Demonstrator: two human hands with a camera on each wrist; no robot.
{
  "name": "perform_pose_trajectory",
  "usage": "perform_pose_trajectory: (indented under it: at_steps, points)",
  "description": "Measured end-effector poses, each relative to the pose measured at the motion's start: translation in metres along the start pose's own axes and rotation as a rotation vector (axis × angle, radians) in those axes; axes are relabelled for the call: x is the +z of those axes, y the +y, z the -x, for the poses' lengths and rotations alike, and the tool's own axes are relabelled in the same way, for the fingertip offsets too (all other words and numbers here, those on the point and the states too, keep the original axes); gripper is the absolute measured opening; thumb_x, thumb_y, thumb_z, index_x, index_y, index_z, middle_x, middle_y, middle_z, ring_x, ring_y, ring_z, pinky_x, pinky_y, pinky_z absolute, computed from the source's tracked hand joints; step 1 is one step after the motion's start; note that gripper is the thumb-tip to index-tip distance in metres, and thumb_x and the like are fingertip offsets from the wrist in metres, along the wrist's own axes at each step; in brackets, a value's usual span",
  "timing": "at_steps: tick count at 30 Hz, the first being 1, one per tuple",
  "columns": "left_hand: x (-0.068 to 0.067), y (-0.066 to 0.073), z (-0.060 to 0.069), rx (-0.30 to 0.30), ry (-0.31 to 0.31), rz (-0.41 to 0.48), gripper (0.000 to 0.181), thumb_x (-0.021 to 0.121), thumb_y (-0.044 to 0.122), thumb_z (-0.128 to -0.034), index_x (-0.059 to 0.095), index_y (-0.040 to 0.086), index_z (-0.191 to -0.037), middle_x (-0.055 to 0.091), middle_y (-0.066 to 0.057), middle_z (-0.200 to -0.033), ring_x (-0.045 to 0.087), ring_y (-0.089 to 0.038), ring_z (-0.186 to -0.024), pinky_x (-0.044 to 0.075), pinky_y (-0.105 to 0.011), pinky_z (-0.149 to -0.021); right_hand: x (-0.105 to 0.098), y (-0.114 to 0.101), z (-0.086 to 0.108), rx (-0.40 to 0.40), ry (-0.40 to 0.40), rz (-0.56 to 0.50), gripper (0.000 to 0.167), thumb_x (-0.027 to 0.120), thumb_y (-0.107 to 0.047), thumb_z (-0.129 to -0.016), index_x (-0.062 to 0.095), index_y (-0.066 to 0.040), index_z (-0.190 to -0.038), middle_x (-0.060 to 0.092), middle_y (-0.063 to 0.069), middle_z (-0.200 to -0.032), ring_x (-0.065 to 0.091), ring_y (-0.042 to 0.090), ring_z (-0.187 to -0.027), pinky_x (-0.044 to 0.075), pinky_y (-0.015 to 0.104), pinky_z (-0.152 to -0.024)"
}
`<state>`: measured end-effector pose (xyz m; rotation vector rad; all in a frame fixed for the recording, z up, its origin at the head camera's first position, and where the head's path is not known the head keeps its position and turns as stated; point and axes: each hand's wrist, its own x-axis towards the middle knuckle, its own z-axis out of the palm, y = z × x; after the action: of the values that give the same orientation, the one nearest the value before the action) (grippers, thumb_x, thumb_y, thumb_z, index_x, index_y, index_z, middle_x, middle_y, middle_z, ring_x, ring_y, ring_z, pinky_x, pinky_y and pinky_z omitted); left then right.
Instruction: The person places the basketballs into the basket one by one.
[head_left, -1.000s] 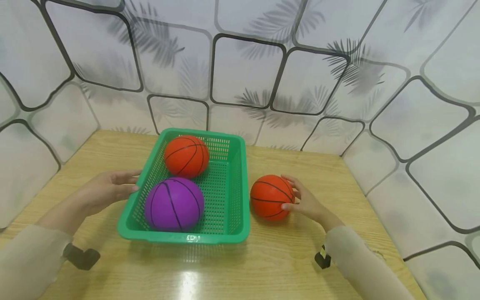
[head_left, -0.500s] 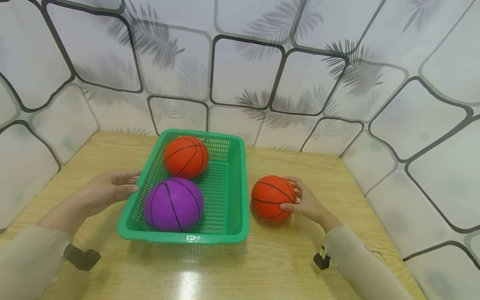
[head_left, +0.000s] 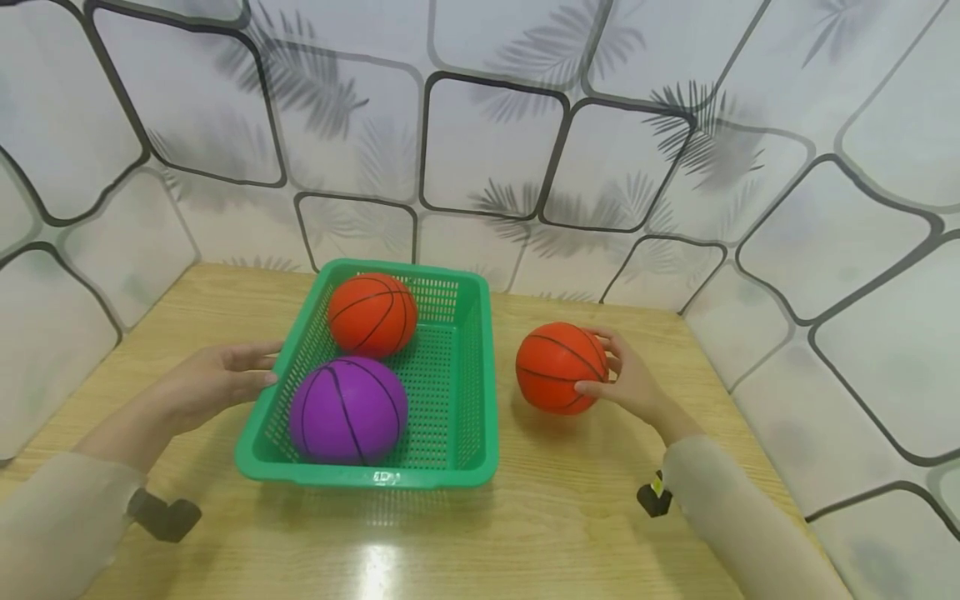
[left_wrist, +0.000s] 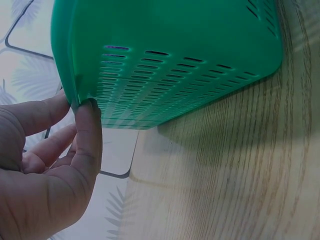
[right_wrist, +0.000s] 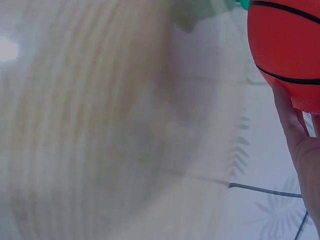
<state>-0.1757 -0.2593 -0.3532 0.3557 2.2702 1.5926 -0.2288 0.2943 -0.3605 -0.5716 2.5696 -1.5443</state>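
My right hand [head_left: 628, 385] grips a small red basketball [head_left: 561, 367] from its right side, thumb in front and fingers behind. In the right wrist view the red basketball [right_wrist: 287, 47] appears off the table. On the left, my left hand [head_left: 213, 385] pinches the rim of a green plastic basket [head_left: 486, 400]; the left wrist view has thumb and fingers [left_wrist: 87, 135] on either side of that rim. Inside the basket, a second red basketball [head_left: 372, 315] sits at the back left and a larger purple basketball [head_left: 348, 410] at the front left.
The basket stands on a light wooden table [head_left: 525, 533]. Patterned fabric or paper walls [head_left: 495, 142] enclose the table at the back and both sides. Within the basket, the right half of the perforated floor [head_left: 433, 392] shows bare.
My right hand has raised the red basketball off the table, shifting it slightly right and up in the head view. My left hand and the basket have stayed in place.
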Motion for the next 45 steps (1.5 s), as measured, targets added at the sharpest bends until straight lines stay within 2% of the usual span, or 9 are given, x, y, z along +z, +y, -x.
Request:
perform_pose_trajectory:
  at_steps: [5,9,18,21,25,30,33,41,45]
  points:
    - [0.0,0.001,0.0,0.006,0.001,0.001,0.066,0.058,0.02,-0.0961,0.026,-0.006,-0.146,0.03,-0.025,-0.148,0.047,-0.015,-0.121,0.046,-0.021,-0.094,-0.008,-0.013,-0.007,-0.007,0.023,0.017,0.081,0.078,-0.007,-0.078,0.034,-0.016,-0.144,0.04,0.017,-0.138,0.046,0.041,-0.119,0.054,0.048,-0.082]
    - [0.0,0.001,0.0,0.009,-0.002,-0.002,0.065,0.058,0.02,-0.0961,0.026,-0.006,-0.146,0.03,-0.025,-0.148,0.047,-0.016,-0.121,0.046,-0.021,-0.094,-0.011,-0.024,-0.014,-0.027,0.041,0.013,0.081,0.078,-0.005,-0.078,0.033,-0.016,-0.145,0.04,0.014,-0.138,0.047,0.037,-0.118,0.054,0.044,-0.082]
    - [0.0,0.0,0.0,0.007,-0.005,0.014,0.066,0.059,0.019,-0.0959,0.025,-0.007,-0.146,0.031,-0.026,-0.147,0.05,-0.009,-0.117,0.046,-0.02,-0.094,-0.008,-0.049,-0.029,-0.085,0.063,-0.028,0.08,0.078,-0.004,-0.077,0.034,-0.017,-0.143,0.042,0.013,-0.131,0.049,0.03,-0.115,0.055,0.036,-0.081]
    - [0.0,0.0,0.001,0.009,-0.006,0.014,0.066,0.059,0.02,-0.0959,0.025,-0.007,-0.146,0.031,-0.025,-0.147,0.049,-0.009,-0.118,0.046,-0.02,-0.094,-0.003,-0.056,-0.035,-0.105,0.06,-0.051,0.08,0.079,-0.004,-0.076,0.035,-0.017,-0.143,0.043,0.011,-0.132,0.05,0.028,-0.114,0.055,0.035,-0.082]
    - [0.0,0.0,0.001,0.008,-0.004,0.007,0.066,0.058,0.02,-0.0961,0.025,-0.006,-0.147,0.031,-0.025,-0.147,0.048,-0.018,-0.121,0.046,-0.021,-0.094,0.006,-0.063,-0.044,-0.139,0.048,-0.081,0.08,0.079,-0.003,-0.076,0.036,-0.016,-0.143,0.044,0.012,-0.133,0.051,0.027,-0.114,0.055,0.036,-0.083]
    - [0.0,0.0,0.0,0.005,0.001,-0.001,0.066,0.058,0.02,-0.0964,0.025,-0.005,-0.147,0.032,-0.026,-0.146,0.043,-0.03,-0.126,0.046,-0.022,-0.094,0.018,-0.071,-0.054,-0.173,0.024,-0.084,0.081,0.08,-0.007,-0.075,0.037,-0.017,-0.142,0.045,0.012,-0.133,0.051,0.029,-0.114,0.055,0.041,-0.084]
    - [0.0,-0.001,0.0,0.001,0.001,0.007,0.067,0.058,0.02,-0.0961,0.024,-0.005,-0.147,0.031,-0.026,-0.147,0.041,-0.032,-0.126,0.046,-0.022,-0.094,0.025,-0.075,-0.059,-0.192,0.004,-0.093,0.081,0.082,-0.01,-0.074,0.038,-0.019,-0.142,0.044,0.011,-0.133,0.05,0.029,-0.115,0.054,0.044,-0.085]
    - [0.0,-0.002,0.0,-0.003,-0.004,0.027,0.068,0.058,0.019,-0.0961,0.022,-0.006,-0.148,0.029,-0.028,-0.147,0.039,-0.035,-0.128,0.046,-0.022,-0.095,0.051,-0.085,-0.071,-0.203,-0.057,-0.094,0.081,0.08,-0.006,-0.075,0.038,-0.021,-0.142,0.042,0.01,-0.136,0.049,0.03,-0.115,0.056,0.043,-0.082]
    - [0.0,-0.002,0.0,-0.01,-0.005,0.05,0.067,0.058,0.018,-0.0964,0.022,-0.006,-0.148,0.029,-0.027,-0.147,0.044,-0.025,-0.125,0.046,-0.021,-0.095,0.065,-0.095,-0.073,-0.192,-0.082,-0.075,0.081,0.079,-0.003,-0.075,0.038,-0.017,-0.142,0.042,0.013,-0.138,0.049,0.032,-0.115,0.056,0.043,-0.081]
